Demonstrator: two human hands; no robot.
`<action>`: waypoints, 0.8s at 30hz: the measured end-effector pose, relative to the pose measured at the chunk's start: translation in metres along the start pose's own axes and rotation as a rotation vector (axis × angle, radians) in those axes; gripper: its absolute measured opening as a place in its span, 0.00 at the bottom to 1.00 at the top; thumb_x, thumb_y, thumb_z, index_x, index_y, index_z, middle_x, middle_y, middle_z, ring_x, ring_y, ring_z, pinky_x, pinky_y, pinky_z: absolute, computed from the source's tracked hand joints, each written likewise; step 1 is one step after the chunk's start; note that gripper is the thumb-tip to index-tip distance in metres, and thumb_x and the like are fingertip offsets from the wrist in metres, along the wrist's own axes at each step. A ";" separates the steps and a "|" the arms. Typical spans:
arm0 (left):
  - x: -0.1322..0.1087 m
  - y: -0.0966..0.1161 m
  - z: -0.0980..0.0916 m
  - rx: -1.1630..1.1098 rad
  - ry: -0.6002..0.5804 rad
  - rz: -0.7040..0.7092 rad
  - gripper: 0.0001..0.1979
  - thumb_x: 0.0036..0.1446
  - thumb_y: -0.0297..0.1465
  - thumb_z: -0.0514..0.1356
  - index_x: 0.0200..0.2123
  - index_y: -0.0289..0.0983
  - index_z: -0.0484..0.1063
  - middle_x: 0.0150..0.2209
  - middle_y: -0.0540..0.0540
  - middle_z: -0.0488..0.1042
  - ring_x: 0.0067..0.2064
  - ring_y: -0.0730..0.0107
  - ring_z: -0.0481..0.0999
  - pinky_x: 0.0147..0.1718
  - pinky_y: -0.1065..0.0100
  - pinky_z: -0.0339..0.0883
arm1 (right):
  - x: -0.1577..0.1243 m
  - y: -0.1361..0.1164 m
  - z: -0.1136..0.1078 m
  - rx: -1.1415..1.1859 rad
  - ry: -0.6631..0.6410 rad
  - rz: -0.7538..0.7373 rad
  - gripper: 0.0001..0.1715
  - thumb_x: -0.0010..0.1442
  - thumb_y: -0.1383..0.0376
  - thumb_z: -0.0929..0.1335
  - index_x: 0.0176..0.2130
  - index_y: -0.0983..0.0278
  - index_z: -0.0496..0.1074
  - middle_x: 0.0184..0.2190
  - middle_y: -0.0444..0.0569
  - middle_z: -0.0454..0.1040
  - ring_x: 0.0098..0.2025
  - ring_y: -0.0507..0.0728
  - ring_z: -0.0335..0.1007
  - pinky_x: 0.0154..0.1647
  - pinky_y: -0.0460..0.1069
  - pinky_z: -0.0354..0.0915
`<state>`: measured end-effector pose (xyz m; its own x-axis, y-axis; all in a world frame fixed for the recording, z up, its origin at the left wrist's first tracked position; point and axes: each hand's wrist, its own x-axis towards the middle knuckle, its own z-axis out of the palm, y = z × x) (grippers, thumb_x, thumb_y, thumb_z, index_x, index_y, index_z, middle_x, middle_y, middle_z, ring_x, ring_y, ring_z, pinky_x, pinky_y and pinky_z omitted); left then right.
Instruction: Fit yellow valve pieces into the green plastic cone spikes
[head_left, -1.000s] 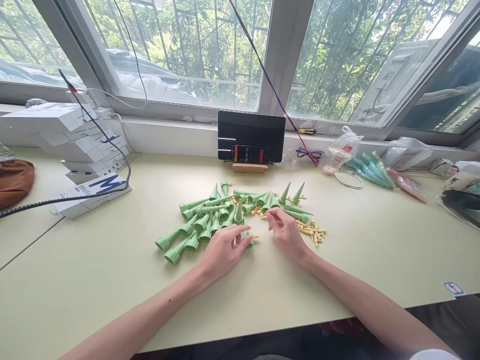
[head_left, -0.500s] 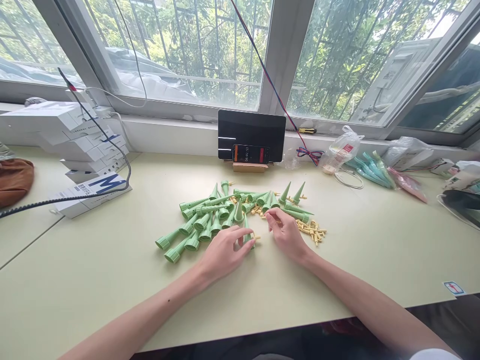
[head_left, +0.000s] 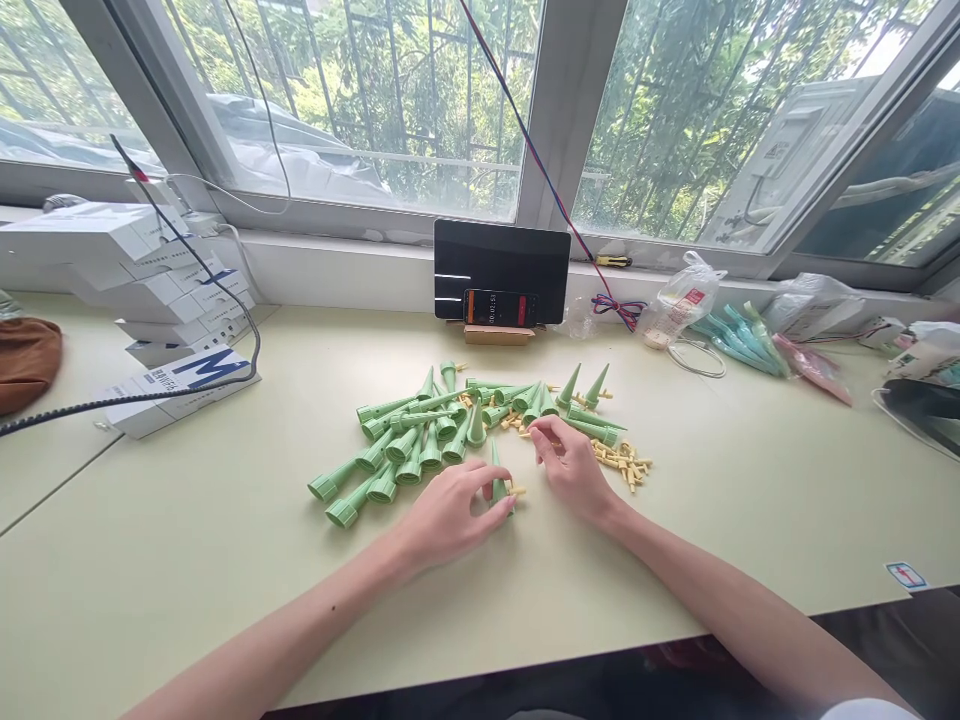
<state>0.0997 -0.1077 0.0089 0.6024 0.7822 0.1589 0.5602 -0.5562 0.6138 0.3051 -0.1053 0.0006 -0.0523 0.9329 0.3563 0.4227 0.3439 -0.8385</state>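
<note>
My left hand (head_left: 457,507) has its thumb and fingers around an upright green plastic watering spike (head_left: 498,470), whose side carries a small yellow valve (head_left: 519,491). To its right, my right hand (head_left: 571,462) is closed in a pinch on a small yellow valve (head_left: 526,433), only the tip of which shows. A heap of green spikes (head_left: 409,445), most lying with their hollow ends towards me, is beyond and left of my left hand. Loose yellow valves (head_left: 624,462) lie just right of my right hand, and more are partly hidden behind it.
Two spikes with valves (head_left: 598,385) stand at the right back of the heap. A phone (head_left: 501,307) showing a timer leans on a black tablet (head_left: 502,265). White boxes (head_left: 180,300) are stacked at left; plastic bags (head_left: 682,300) lie at right by the window.
My left hand has moved slightly towards me and to the right with the green spike, away from the heap. My right hand has stayed almost in place.
</note>
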 end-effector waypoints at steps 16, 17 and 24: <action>-0.002 -0.001 0.003 -0.064 0.076 0.071 0.14 0.61 0.31 0.57 0.51 0.42 0.70 0.39 0.48 0.70 0.28 0.75 0.70 0.28 0.73 0.67 | 0.000 0.001 0.000 0.024 0.013 0.004 0.14 0.69 0.55 0.62 0.40 0.62 0.68 0.31 0.46 0.70 0.29 0.53 0.66 0.28 0.47 0.65; -0.001 -0.002 0.003 -0.066 0.090 0.066 0.14 0.61 0.30 0.57 0.50 0.42 0.70 0.39 0.48 0.70 0.29 0.74 0.71 0.28 0.73 0.67 | 0.000 0.001 0.000 0.025 0.013 0.004 0.14 0.69 0.55 0.62 0.40 0.62 0.68 0.31 0.46 0.70 0.29 0.53 0.66 0.29 0.47 0.65; 0.001 -0.003 0.003 -0.107 0.247 0.033 0.11 0.61 0.29 0.58 0.47 0.41 0.67 0.39 0.49 0.68 0.32 0.74 0.72 0.27 0.72 0.72 | 0.000 0.000 0.000 0.036 0.003 0.001 0.13 0.69 0.56 0.62 0.39 0.62 0.68 0.30 0.46 0.69 0.27 0.52 0.64 0.28 0.47 0.65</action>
<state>0.1002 -0.1058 0.0054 0.4550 0.8162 0.3561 0.4716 -0.5600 0.6812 0.3049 -0.1053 0.0011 -0.0492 0.9329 0.3569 0.3903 0.3468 -0.8529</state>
